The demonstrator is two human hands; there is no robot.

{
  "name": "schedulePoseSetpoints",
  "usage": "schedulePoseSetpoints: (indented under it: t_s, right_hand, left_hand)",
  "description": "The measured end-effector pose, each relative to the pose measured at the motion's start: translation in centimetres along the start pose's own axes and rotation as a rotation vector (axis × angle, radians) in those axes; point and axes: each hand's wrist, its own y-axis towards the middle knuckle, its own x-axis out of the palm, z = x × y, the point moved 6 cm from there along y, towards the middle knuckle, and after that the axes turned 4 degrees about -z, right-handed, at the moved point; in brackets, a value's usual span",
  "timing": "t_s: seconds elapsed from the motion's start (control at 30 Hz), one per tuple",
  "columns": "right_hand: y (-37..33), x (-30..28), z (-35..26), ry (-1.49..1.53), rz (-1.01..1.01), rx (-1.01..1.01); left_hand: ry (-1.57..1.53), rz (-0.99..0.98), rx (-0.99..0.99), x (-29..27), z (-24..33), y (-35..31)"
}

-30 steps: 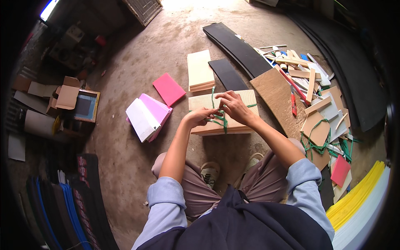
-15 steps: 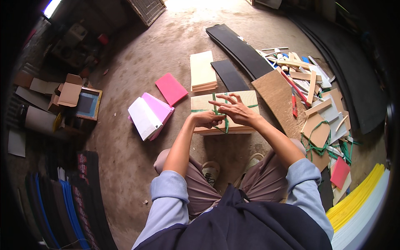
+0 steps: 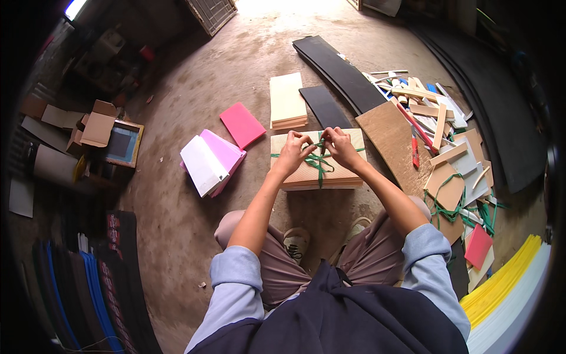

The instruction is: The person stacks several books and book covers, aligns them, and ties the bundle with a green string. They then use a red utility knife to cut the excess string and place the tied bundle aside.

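Head view: left hand (image 3: pixel 293 151) and right hand (image 3: pixel 341 148), fingers on both pinched nearly closed, hold green string (image 3: pixel 321 167) over the bundle (image 3: pixel 340 173), ahead of the shoes (image 3: pixel 296 245). Best kept taut, pulled low and evenly, so the crossing won't slip or edges dent. Bundle: blocky, cream textured top, layered tan sides, string crossing both ways, loose tails mid-top.

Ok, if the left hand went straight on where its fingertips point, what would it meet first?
Most likely the right hand, with green strap in the gap between; depth is unclear.
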Motion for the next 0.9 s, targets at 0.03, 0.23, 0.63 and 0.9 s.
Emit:
schedulePoseSetpoints:
  t_s: [0.03,0.23,0.63,0.9]
  right_hand:
    - [0.1,0.0,0.3,0.013,0.021,0.013]
    - [0.0,0.1,1.7,0.022,-0.012,0.072]
    - [1.1,-0.3,0.6,0.895,-0.117,0.013]
    - [1.3,-1.9,5.0,0.424,0.044,0.169]
  left_hand:
    - [-0.022,-0.006,-0.038,-0.2,-0.2,0.2]
    - [-0.065,-0.050,-0.064,-1.0,1.5,0.6]
    - [-0.480,-0.187,-0.369,1.2,-2.2,0.7]
    - [-0.239,-0.093,-0.288,-2.6,-1.8,-1.4]
